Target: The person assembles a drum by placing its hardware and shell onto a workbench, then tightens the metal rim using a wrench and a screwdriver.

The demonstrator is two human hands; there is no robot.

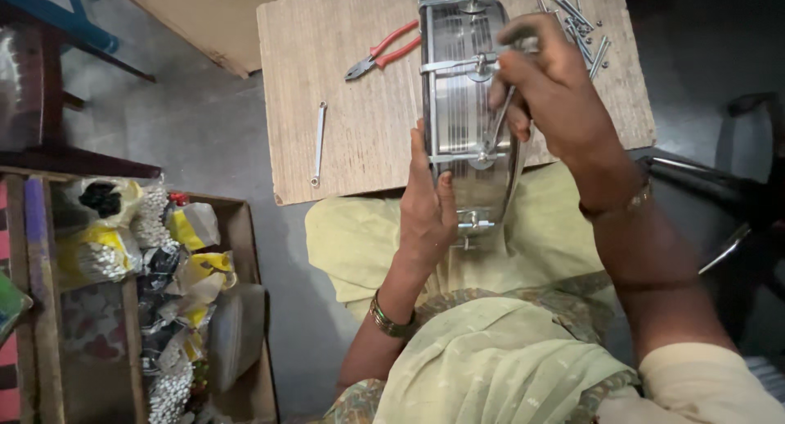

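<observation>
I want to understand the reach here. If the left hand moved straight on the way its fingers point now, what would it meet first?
The left hand already rests against the metal drum shell, fingers pointing up its side. Going straight on, it would probably slide along the shell over the wooden board; depth is unclear.

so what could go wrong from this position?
1. The metal drum shell stands on edge, half off the wooden board, steadied only by the left hand; it could roll or slip toward the lap.
2. The right hand works at a side lug; a slip might pinch fingers.
3. Loose bolts near the board's edge could get knocked off.
</observation>
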